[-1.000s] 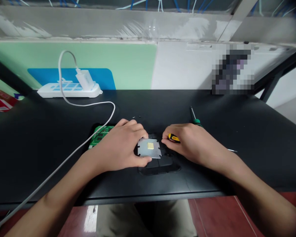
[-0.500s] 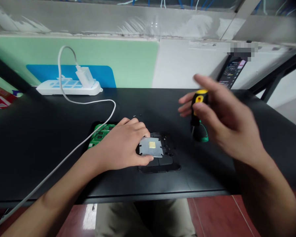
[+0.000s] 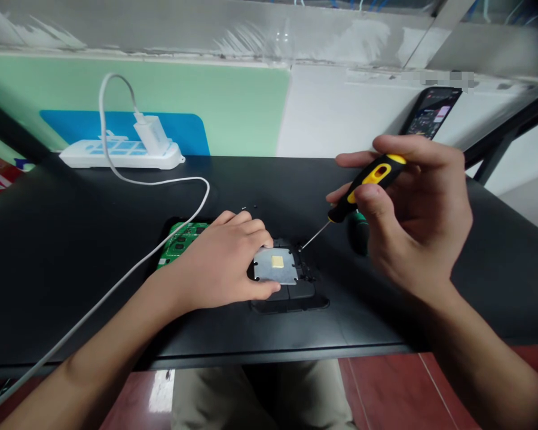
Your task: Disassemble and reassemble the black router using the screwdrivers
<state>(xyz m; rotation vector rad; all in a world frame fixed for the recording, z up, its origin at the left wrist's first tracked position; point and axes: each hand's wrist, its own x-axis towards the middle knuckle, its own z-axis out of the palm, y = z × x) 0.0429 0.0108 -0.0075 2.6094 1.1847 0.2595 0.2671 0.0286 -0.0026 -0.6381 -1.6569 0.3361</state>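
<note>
My left hand is closed over a grey metal plate with a small pale yellow pad on it, thumb along the near edge and fingers at the far edge. The plate lies on a black plastic cover, flat on the table. Between thumb and fingers, my right hand grips a screwdriver with a black and yellow handle. Its thin shaft slants down left, the tip at small dark parts along the cover's right side. Left of my left hand, a green circuit board sits in a black housing, partly hidden.
A black and green object stands behind my right hand, partly covered. A white cable runs from a power strip across the table and over the board. A phone leans on the wall. Tiny pieces lie beyond my left hand.
My right hand has turned the screwdriver from nearly upright to a slant and brought its tip left to the cover's right side. My left hand stays on the plate.
</note>
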